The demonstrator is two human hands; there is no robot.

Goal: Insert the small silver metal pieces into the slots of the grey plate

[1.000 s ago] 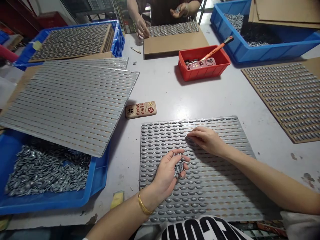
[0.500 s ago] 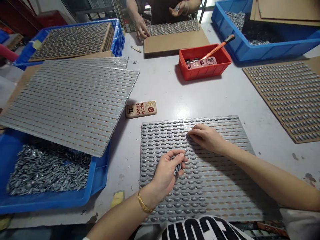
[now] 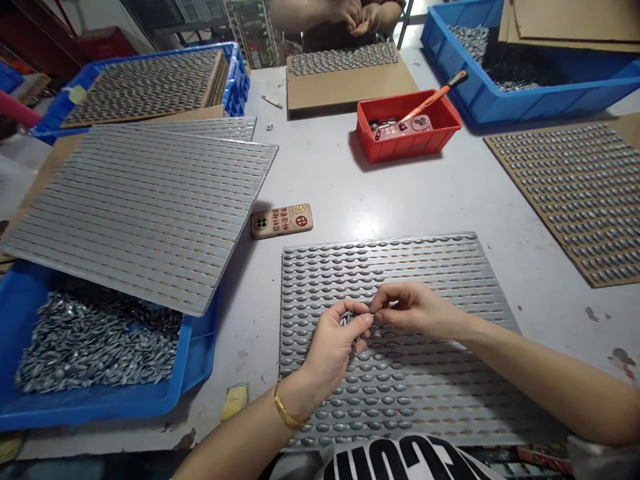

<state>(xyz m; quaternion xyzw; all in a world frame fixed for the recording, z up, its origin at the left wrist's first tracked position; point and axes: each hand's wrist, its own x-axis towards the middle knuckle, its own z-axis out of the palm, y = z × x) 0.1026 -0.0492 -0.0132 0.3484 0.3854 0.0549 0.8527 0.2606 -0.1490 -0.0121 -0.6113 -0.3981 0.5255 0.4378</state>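
Observation:
A grey ribbed board lies in front of me, its left half and top rows set with small oval metal pieces. My left hand is curled above it, closed round a handful of small metal pieces. My right hand has its fingertips pinched together right at the left hand's fingertips, touching the pieces there. Whether it holds one I cannot make out.
A blue bin of loose metal pieces sits at my left under a stack of ribbed boards. A phone, a red tray with a screwdriver, another blue bin and a filled cardboard sheet lie beyond. Another person's hands are at the far edge.
My right hand has left the board's upper rows and come back down to meet my left hand. The left hand has closed tighter on its pieces. The other person's hand has left their board.

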